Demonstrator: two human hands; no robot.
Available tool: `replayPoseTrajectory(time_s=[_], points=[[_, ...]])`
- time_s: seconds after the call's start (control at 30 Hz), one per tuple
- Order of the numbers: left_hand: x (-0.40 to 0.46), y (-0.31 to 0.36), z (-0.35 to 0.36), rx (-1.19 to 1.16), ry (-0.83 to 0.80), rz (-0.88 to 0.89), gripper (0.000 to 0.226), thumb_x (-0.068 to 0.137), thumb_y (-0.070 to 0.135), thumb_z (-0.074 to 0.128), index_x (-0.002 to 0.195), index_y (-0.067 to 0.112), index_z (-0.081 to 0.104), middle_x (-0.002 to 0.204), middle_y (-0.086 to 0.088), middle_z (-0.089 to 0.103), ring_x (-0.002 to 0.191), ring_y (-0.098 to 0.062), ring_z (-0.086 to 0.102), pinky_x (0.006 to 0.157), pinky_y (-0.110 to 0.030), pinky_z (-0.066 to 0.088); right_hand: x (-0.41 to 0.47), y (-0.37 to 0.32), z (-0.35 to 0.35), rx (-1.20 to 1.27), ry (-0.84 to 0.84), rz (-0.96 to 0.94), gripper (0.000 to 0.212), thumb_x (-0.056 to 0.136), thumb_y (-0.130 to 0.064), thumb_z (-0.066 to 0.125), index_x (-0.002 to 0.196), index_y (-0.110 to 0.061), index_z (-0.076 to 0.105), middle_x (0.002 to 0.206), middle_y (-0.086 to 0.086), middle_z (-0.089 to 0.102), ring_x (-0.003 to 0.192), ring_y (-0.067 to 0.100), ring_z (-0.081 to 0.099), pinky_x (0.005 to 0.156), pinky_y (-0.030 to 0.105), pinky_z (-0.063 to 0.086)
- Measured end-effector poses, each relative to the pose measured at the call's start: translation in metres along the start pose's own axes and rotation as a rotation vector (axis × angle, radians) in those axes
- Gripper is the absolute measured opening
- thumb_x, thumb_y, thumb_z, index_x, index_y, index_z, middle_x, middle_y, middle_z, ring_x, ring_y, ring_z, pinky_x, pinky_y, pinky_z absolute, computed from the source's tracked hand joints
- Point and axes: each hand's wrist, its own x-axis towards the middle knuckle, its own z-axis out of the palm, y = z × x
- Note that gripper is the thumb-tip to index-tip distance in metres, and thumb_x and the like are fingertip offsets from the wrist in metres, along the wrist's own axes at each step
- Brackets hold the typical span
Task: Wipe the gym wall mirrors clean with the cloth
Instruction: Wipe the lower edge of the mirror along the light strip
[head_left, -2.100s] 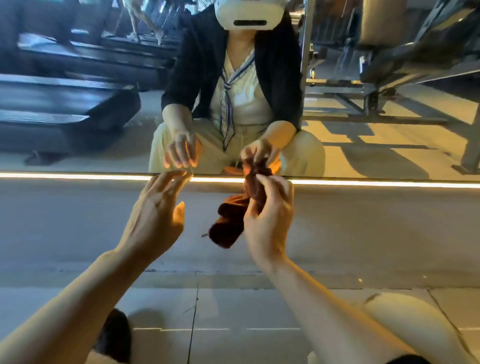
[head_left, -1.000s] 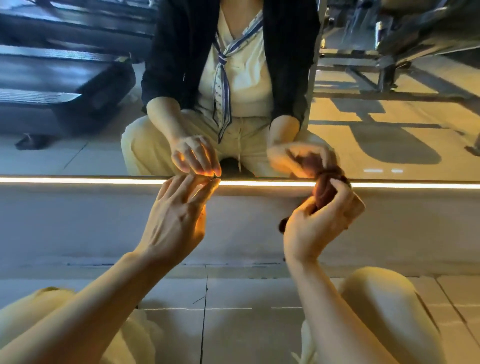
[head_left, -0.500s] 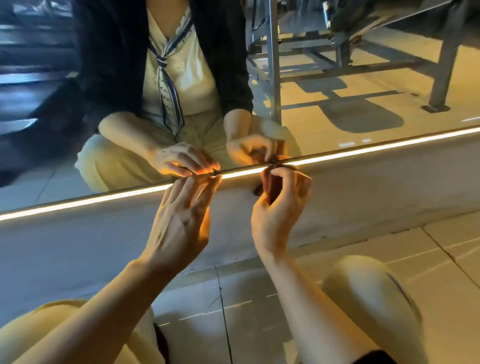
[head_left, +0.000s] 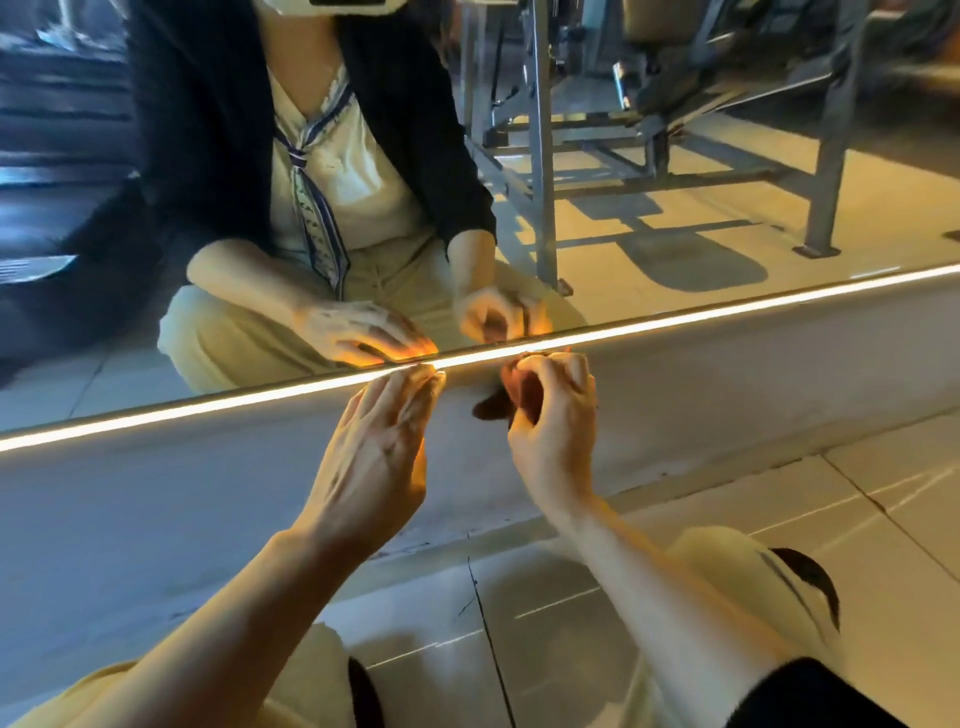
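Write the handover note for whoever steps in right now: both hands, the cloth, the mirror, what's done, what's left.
Left hand: fingers straight, tips at the lit strip along the mirror's bottom edge, holding nothing.
Right hand: bunched round the dark brown cloth, just below the strip, cloth against the grey ledge.
Mirror: above the strip; the cloth is not on the glass.
Done: how much glass is already wiped cannot be told.
Left: bring the cloth up onto the glass and wipe, probably starting at this bottom edge.
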Motion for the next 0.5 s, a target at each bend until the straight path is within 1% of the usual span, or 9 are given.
replayPoseTrajectory(time_s=[0.07,0.13,0.17,0.23,0.3,0.33,0.4,0.47,0.5], points=[[-0.004,-0.004,-0.004,0.020,-0.017,0.017,0.067,0.066,-0.017,0.073,0.130,-0.003,0.059,0.132,-0.019,0.058,0.119,-0.034,0.053,0.102,-0.042,0.045,0.004,-0.004,-0.005,0.024,0.013,0.025,0.033,0.070,0.020,0.065,0.091,-0.005,0.069,0.102,0.016,0.059,0.096,0.037,0.059,0.085,0.024,0.041],[-0.001,-0.003,-0.005,0.001,-0.016,-0.004,0.066,0.067,-0.016,0.073,0.130,-0.002,0.060,0.133,-0.018,0.058,0.120,-0.035,0.054,0.101,-0.043,0.046,0.028,-0.007,-0.013,0.073,0.193,0.176,0.037,0.072,0.023,0.059,0.100,-0.001,0.068,0.106,0.020,0.060,0.104,0.040,0.057,0.086,0.014,0.032],[0.002,-0.002,-0.004,-0.001,-0.008,-0.002,0.066,0.068,-0.016,0.073,0.131,-0.002,0.060,0.134,-0.018,0.058,0.121,-0.036,0.055,0.101,-0.044,0.047,0.039,-0.007,-0.016,0.075,0.258,0.233,0.040,0.074,0.023,0.056,0.104,0.000,0.066,0.111,0.021,0.059,0.109,0.039,0.056,0.087,0.013,0.031],[0.011,0.005,-0.002,-0.009,0.005,-0.006,0.065,0.069,-0.014,0.071,0.131,-0.001,0.060,0.133,-0.018,0.058,0.120,-0.037,0.055,0.100,-0.048,0.050,0.043,-0.012,-0.017,0.049,0.234,0.257,0.041,0.075,0.022,0.056,0.108,-0.002,0.065,0.118,0.018,0.055,0.112,0.038,0.055,0.092,0.021,0.038],[0.020,0.013,0.004,-0.013,0.018,-0.001,0.063,0.070,-0.013,0.071,0.130,0.000,0.061,0.132,-0.019,0.059,0.118,-0.039,0.057,0.097,-0.049,0.052,0.033,-0.015,-0.013,0.030,0.058,0.085,0.042,0.072,0.021,0.061,0.104,-0.005,0.067,0.113,0.012,0.055,0.106,0.037,0.058,0.093,0.040,0.050],[0.023,0.018,0.005,-0.007,0.021,0.002,0.063,0.070,-0.012,0.072,0.130,0.001,0.061,0.131,-0.018,0.059,0.117,-0.039,0.057,0.096,-0.049,0.052,0.025,-0.015,-0.012,0.050,-0.016,0.001,0.042,0.070,0.021,0.062,0.102,-0.006,0.070,0.109,0.009,0.055,0.102,0.036,0.060,0.090,0.044,0.052],[0.028,0.025,0.010,0.016,0.028,0.005,0.064,0.070,-0.011,0.074,0.131,0.003,0.061,0.131,-0.018,0.059,0.116,-0.038,0.058,0.097,-0.047,0.051,0.020,-0.013,-0.009,0.093,-0.040,-0.018,0.041,0.070,0.021,0.063,0.100,-0.005,0.073,0.104,0.003,0.055,0.100,0.034,0.062,0.090,0.031,0.049],[0.029,0.028,0.014,0.032,0.015,0.005,0.067,0.067,-0.011,0.076,0.131,0.002,0.061,0.132,-0.018,0.059,0.116,-0.039,0.059,0.096,-0.049,0.051,0.029,-0.010,-0.013,0.106,0.126,0.108,0.043,0.070,0.022,0.061,0.102,-0.004,0.072,0.106,0.009,0.059,0.103,0.034,0.061,0.090,0.019,0.039],[0.029,0.029,0.015,0.040,0.025,-0.001,0.067,0.066,-0.012,0.077,0.130,0.000,0.061,0.131,-0.018,0.059,0.115,-0.040,0.059,0.096,-0.050,0.051,0.034,-0.006,-0.016,0.104,0.211,0.179,0.044,0.070,0.022,0.060,0.104,-0.004,0.070,0.109,0.013,0.061,0.105,0.035,0.059,0.089,0.017,0.036]])
